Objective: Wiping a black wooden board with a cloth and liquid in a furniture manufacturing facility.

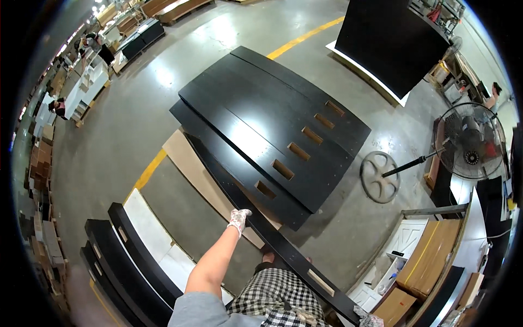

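One black board [290,256] is held in my left hand [238,219]. Near right, I can't tell whether my right hand [370,320] grips it

Grey floor [136,109] all around me
To my right, a caged fan [471,131] stands beyond a brown cardboard box [430,253]; a yellow line [305,37] runs ahead of me; far left, a person [58,108].

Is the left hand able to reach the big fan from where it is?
Probably not: the left hand is on the long black board, and the fan stands well off to the right, with that board and some floor in between.
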The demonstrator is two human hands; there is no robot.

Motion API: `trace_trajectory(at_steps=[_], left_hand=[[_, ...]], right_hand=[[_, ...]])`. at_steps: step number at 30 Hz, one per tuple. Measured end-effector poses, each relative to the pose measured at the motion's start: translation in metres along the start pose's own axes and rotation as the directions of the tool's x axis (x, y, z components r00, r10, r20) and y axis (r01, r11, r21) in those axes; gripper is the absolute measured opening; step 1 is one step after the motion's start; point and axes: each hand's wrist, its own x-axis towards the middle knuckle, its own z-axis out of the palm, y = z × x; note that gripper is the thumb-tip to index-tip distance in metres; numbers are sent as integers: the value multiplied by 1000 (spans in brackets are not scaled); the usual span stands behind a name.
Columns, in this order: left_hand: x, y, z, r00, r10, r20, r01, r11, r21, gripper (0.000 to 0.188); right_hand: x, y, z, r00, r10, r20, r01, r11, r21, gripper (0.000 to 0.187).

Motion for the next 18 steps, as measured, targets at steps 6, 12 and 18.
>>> trace_trajectory(at_steps=[6, 12, 18], left_hand=[[52, 7, 19, 1000, -13, -11, 14, 1000, 24, 68], [52, 23, 32, 993, 121, -11, -116, 969, 218, 57], [74, -31, 26, 969, 87, 231, 92, 741, -666, 76]], right_hand=[[50, -11, 21, 999, 44, -24, -47, 990, -136, 21], [134, 8, -1, 932, 3, 363, 234, 760, -606, 19], [168, 32, -14, 926, 134, 353, 137, 751, -646, 22]])
